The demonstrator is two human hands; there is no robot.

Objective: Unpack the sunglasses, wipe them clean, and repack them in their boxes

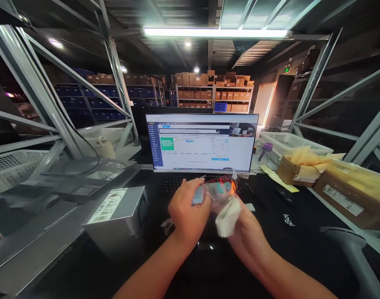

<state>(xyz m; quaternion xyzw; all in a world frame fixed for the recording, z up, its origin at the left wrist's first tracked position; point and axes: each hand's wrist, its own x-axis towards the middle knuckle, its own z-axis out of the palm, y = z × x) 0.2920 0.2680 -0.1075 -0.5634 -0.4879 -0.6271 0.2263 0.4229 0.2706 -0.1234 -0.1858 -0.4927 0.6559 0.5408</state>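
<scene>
My left hand (190,207) is closed around one side of a pair of sunglasses (219,187), whose shiny lenses throw back blue and red-orange reflections. A crumpled white cloth (227,218) is gripped in my right hand (247,228), up against the other side of the sunglasses. The right fingers are largely hidden behind the cloth and lenses. Both hands are over the black desk mat, in front of the keyboard (174,182). Left of them stands a grey box (115,216) with a white printed label on top.
A monitor (202,145) stands behind the keyboard. At the right are a mouse (285,196), a handheld scanner (348,245), cardboard boxes (342,209) with yellow packaging and a white basket (297,141). Large grey boxes (47,232) lie at the left. Metal rack posts (115,70) flank the desk.
</scene>
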